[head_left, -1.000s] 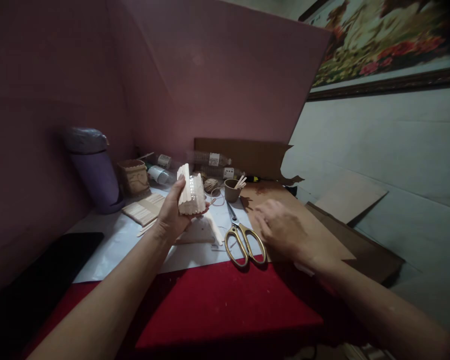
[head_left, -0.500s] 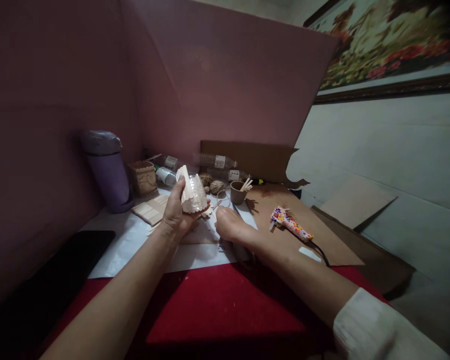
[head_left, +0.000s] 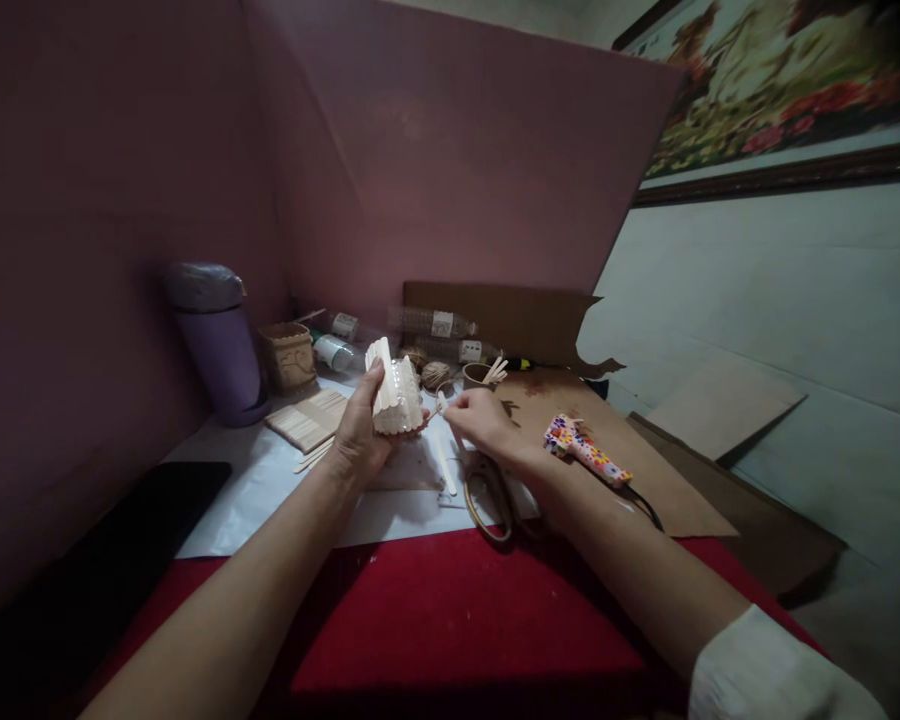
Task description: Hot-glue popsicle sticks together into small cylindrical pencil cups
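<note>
My left hand grips a small pale box made of craft sticks, held up above the white sheet. My right hand is just right of it, fingers pinched on a small craft stick whose tip touches the box's right side. Gold-handled scissors lie under my right wrist. A loose stick lies on the sheet below the hands.
A floral glue gun with a black cord rests on brown cardboard. A purple flask, woven basket, stack of sticks, twine ball, small cup and bottles stand behind. Red cloth covers the near edge.
My right hand left the cardboard where the glue gun now lies, swept left over the sheet, picked up a small stick and raised it to the box. The left hand stayed holding the box.
</note>
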A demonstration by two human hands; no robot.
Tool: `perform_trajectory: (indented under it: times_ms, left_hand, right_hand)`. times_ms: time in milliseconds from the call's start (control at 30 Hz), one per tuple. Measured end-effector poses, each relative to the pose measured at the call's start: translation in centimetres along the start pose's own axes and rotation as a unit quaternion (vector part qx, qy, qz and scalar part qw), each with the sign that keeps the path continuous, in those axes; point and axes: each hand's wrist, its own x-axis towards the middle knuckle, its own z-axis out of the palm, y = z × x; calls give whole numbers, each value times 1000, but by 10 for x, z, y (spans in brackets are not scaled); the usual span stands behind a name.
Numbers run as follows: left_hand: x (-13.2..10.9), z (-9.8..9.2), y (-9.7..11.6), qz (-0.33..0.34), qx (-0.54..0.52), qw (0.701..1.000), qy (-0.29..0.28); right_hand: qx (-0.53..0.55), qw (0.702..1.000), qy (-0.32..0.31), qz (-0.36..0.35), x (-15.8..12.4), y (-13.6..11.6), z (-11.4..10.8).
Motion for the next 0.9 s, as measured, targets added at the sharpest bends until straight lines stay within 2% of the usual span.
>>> perform_trajectory:
  times_ms: [100,167,267,333,433,567,900]
  left_hand:
    - [-2,1,-3,0,27,1000,-11]
    - [-3,1,-5,-3,35,999,-18]
    - [-5,2,-10,-22,41,998,-37]
    - [-6,2,-14,-41,46,997,-54]
    - [-6,2,-20,-62,50,994,-72]
    - [-8,2,-26,-81,60,990,-96]
    - [-7,-5,-29,-120,85,979,-141]
  right_hand:
    - [106,994,8,-6,0,2,-16]
    - [216,976,3,-13,-1,5,-22]
    - [416,909,-6,-20,-3,11,-25]
    - [485,874,3,-37,-5,13,-23]
    - [511,856,8,-79,-8,15,-21]
    - [514,851,8,-112,-12,13,-20]
    - [518,848,55,-95,-10,15,-21]
